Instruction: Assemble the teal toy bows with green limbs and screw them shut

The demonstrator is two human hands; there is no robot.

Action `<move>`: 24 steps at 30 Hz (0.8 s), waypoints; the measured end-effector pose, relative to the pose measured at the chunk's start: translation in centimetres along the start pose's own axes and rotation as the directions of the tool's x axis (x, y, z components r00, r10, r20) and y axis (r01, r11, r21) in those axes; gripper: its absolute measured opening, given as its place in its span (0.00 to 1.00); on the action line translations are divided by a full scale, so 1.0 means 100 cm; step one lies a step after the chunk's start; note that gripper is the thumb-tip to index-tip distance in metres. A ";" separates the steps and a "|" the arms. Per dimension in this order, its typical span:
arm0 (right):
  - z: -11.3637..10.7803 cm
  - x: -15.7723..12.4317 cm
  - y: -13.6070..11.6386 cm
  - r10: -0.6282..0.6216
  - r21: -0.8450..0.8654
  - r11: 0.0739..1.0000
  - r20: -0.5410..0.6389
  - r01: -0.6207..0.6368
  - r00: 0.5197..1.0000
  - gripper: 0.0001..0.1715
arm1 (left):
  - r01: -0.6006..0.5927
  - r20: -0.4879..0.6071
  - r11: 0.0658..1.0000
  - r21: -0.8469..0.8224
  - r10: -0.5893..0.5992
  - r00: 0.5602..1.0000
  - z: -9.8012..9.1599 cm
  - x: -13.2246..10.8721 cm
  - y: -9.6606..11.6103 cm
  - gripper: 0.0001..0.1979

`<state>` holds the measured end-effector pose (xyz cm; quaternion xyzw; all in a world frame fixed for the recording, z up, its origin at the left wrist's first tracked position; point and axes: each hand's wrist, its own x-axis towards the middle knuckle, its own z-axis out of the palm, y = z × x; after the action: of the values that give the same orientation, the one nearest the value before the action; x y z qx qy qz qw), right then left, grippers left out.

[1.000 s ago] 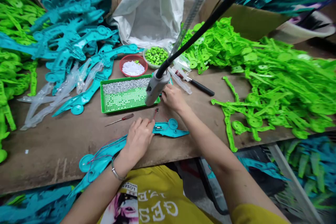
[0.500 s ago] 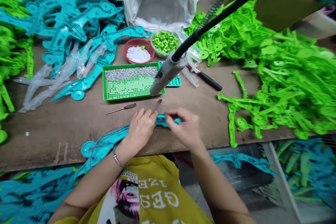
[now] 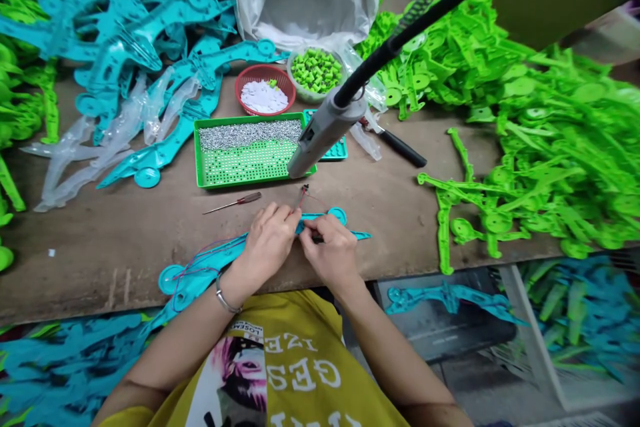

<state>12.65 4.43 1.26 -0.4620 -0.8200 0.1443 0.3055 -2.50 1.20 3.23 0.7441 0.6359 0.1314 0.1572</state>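
A long blue plastic shell lies along the table's front edge, hollow side up, with thin red and dark wires running along it. My left hand is closed over its middle and holds it down. At the same spot, my right hand has its thumb and fingers pinched together against the shell; whatever is between the fingertips is hidden. Just beyond my left fingers, a small dark part on red wires sticks up. A thin screwdriver with a reddish handle lies beyond my left hand.
A grey powered screwdriver hangs over a green tray of small metal pieces. Behind stand a red basket and a bowl of green pieces. Blue shells pile up left, green ones right. A black-handled tool lies nearby.
My right hand has moved left and down to the shell beside my left hand, uncovering the shell's right end. My left hand stays on the shell.
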 end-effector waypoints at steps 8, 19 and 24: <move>0.012 -0.027 -0.011 -0.037 0.002 0.999 0.003 0.037 0.999 0.18 | -0.075 -0.012 0.991 -0.112 0.074 0.997 0.018 -0.005 -0.023 0.21; -0.010 0.058 0.051 0.174 0.179 0.962 0.187 -0.208 0.967 0.13 | -0.125 0.022 0.992 0.024 0.124 0.992 0.004 -0.005 -0.026 0.25; 0.018 0.074 0.056 0.229 0.209 0.932 0.295 -0.296 0.928 0.10 | -0.183 -0.084 0.980 -0.072 0.177 0.981 0.004 -0.013 -0.019 0.26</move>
<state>12.33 13.77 -0.32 -0.5027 -0.7590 0.3467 0.2261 -4.28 0.11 2.13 0.7862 0.5657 0.1989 0.1493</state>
